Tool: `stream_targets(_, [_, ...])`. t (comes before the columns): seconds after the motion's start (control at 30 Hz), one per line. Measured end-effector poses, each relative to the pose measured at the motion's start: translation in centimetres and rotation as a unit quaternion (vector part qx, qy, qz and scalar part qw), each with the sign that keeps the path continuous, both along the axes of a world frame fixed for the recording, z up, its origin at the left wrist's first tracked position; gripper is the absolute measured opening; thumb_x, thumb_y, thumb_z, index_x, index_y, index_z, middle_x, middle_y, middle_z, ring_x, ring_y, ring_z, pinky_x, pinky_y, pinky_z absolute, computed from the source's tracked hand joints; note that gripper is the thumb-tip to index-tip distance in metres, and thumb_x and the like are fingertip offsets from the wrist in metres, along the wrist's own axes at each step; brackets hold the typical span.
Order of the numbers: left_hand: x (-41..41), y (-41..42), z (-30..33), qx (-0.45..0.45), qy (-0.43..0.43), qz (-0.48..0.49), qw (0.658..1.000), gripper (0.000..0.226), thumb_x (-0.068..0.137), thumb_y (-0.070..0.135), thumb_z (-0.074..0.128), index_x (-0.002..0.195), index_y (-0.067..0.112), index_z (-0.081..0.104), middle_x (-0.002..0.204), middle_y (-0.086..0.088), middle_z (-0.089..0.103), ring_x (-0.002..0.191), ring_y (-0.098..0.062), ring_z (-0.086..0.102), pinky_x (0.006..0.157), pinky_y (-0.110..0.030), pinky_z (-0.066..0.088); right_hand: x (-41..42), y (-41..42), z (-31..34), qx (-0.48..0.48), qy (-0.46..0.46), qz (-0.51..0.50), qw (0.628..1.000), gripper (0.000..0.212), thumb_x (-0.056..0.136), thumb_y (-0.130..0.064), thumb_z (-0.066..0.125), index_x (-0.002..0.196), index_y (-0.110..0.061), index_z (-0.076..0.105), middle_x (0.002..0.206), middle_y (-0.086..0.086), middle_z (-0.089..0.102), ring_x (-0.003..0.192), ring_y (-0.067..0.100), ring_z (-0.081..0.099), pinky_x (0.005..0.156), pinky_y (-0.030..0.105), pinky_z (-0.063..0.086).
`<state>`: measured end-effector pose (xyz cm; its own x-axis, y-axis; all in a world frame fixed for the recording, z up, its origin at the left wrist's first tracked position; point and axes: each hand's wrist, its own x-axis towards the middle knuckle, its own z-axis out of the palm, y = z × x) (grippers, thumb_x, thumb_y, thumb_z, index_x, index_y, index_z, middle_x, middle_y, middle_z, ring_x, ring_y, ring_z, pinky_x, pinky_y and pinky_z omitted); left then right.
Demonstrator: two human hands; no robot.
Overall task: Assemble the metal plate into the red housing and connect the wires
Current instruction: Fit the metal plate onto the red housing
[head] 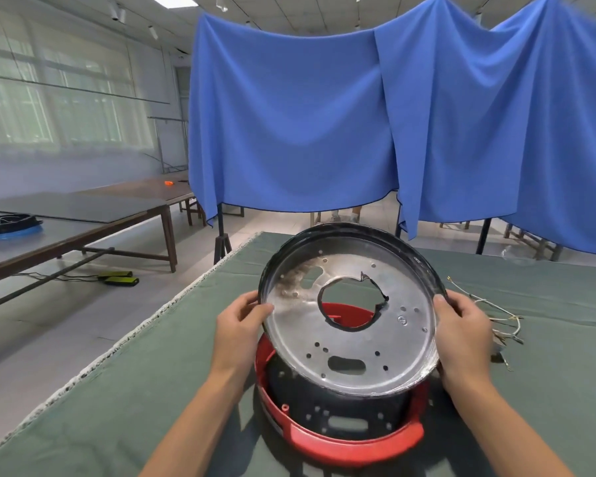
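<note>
A round metal plate (355,342) with a black rim, a large centre hole and several small holes is held tilted toward me above the red housing (355,438). My left hand (240,325) grips the plate's left rim, thumb on its inner face. My right hand (465,333) grips the right rim. The red ring-shaped housing sits on the green cloth directly under the plate, its dark floor partly in the plate's shadow. A bundle of white wires (496,318) lies on the cloth just right of my right hand.
The green cloth-covered table (152,390) has its left edge running diagonally, with floor beyond. Blue curtains (324,115) hang behind the table. Brown tables (83,222) stand at the left with a black-and-blue round object (9,225) on one.
</note>
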<state>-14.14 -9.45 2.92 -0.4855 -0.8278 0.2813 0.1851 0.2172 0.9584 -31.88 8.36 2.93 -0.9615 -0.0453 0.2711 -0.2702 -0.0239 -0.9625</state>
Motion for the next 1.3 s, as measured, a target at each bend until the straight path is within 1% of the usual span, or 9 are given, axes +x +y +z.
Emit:
stream_targets(0.13, [0.1,0.5,0.4,-0.028,-0.007,0.043,0.999,0.024,0.087,0.007,0.059,0.081,0.030,0.067,0.074,0.014,0.072,0.071,-0.002,0.065,0.060,-0.012,0.050,0.0,-0.1,0.1,-0.032,-0.045,0.044,0.997,0.024,0.094,-0.013,0.056,0.116,-0.007,0.063,0.107,0.007,0.066,0.101,0.025,0.060,0.088,0.040,0.048])
stream_targets(0.33, [0.2,0.0,0.9,-0.026,0.023,0.136,0.990,0.017,0.090,0.007,0.055,0.097,0.006,0.070,0.081,0.000,0.070,0.073,-0.010,0.060,0.069,-0.028,0.049,0.4,0.1,0.3,-0.017,-0.051,0.093,0.994,0.021,0.093,-0.018,0.054,0.108,-0.014,0.068,0.100,-0.001,0.068,0.101,0.025,0.062,0.092,0.048,0.050])
stream_targets(0.43, [0.4,-0.2,0.9,-0.027,0.033,0.157,0.987,0.016,0.089,0.005,0.054,0.082,0.006,0.068,0.058,0.013,0.060,0.052,0.004,0.048,0.056,-0.019,0.041,0.6,0.3,0.3,-0.029,-0.040,0.109,0.993,0.024,0.096,-0.021,0.048,0.105,-0.016,0.070,0.097,-0.003,0.070,0.090,0.022,0.063,0.073,0.040,0.053])
stream_targets(0.63, [0.5,-0.2,0.6,0.010,0.055,0.162,0.985,0.030,0.087,0.002,0.052,0.061,0.015,0.061,0.043,0.014,0.048,0.041,0.001,0.035,0.043,-0.015,0.033,1.8,0.5,0.8,-0.062,-0.020,0.152,0.986,0.034,0.097,-0.024,0.045,0.079,-0.030,0.074,0.079,-0.016,0.072,0.069,-0.001,0.065,0.045,0.016,0.046])
stream_targets(0.73, [0.6,0.0,0.6,0.025,0.070,0.173,0.982,0.027,0.087,0.002,0.050,0.070,0.014,0.067,0.049,0.012,0.055,0.044,0.000,0.040,0.045,-0.019,0.038,2.1,0.7,0.9,-0.073,-0.022,0.185,0.980,0.034,0.098,-0.024,0.045,0.078,-0.025,0.073,0.072,-0.008,0.071,0.060,0.002,0.065,0.043,0.018,0.048])
stream_targets(0.9, [0.7,0.2,0.8,0.040,0.064,0.200,0.977,0.026,0.090,0.006,0.049,0.109,0.004,0.066,0.090,-0.005,0.069,0.072,-0.010,0.057,0.065,-0.026,0.048,2.3,0.4,0.7,-0.026,-0.022,0.243,0.969,0.012,0.092,-0.012,0.058,0.094,-0.023,0.060,0.063,-0.003,0.069,0.050,0.009,0.063,0.043,0.026,0.053])
stream_targets(1.03, [0.6,-0.1,1.8,0.061,-0.014,0.146,0.987,0.024,0.088,0.007,0.052,0.110,0.007,0.064,0.094,-0.010,0.067,0.078,-0.021,0.060,0.069,-0.039,0.054,2.3,0.2,0.4,-0.006,-0.003,0.191,0.982,0.008,0.093,-0.011,0.058,0.100,-0.014,0.061,0.067,-0.002,0.066,0.049,0.010,0.061,0.046,0.029,0.055])
stream_targets(1.13, [0.4,-1.1,3.7,0.020,-0.122,0.080,0.989,0.010,0.086,0.011,0.056,0.088,0.015,0.064,0.081,-0.006,0.063,0.073,-0.023,0.057,0.059,-0.033,0.051,1.8,0.5,0.2,0.016,0.047,0.155,0.987,0.018,0.094,-0.014,0.055,0.081,-0.011,0.067,0.057,-0.011,0.063,0.052,0.000,0.054,0.051,0.016,0.043])
stream_targets(1.3, [-0.3,-3.6,6.9,-0.096,-0.214,0.082,0.969,0.022,0.085,0.016,0.060,0.105,0.012,0.066,0.097,-0.007,0.067,0.092,-0.026,0.060,0.086,-0.037,0.049,1.9,0.6,0.9,0.018,0.026,0.159,0.987,0.029,0.095,-0.022,0.052,0.075,-0.009,0.070,0.074,0.009,0.069,0.061,0.014,0.058,0.064,0.032,0.048])
